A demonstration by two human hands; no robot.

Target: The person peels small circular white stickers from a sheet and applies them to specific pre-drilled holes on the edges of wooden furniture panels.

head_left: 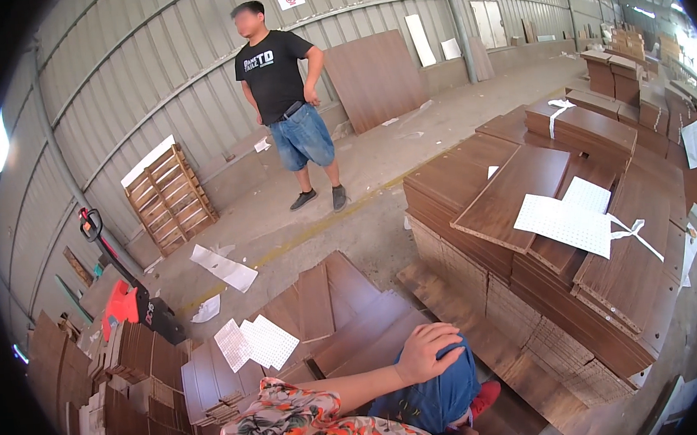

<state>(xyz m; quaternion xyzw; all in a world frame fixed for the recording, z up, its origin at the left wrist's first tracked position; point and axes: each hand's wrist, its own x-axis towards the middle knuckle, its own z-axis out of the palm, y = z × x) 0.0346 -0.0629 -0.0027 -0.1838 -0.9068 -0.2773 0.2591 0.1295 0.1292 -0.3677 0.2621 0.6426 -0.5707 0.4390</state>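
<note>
My left hand (pixel 429 354) rests on my bent knee in blue jeans (pixel 434 397), its fingers spread loosely over the denim and holding nothing. The forearm comes out of a floral sleeve (pixel 298 423). Beyond the knee lies a low stack of brown wooden panels (pixel 346 294), topped with white perforated sheets (pixel 270 342). By my red shoe (pixel 484 399), a small patch of skin shows at the lower edge; whether it is a hand or an ankle is unclear. I cannot make out my right hand.
On the right stand tall stacks of brown panels (pixel 475 184) with white perforated sheets (pixel 563 223) and straps. A pallet jack (pixel 124 302) is at the left. Another person (pixel 279 85) stands near the wall, beside a leaning wooden pallet (pixel 171 199). White scraps (pixel 224 267) litter the floor.
</note>
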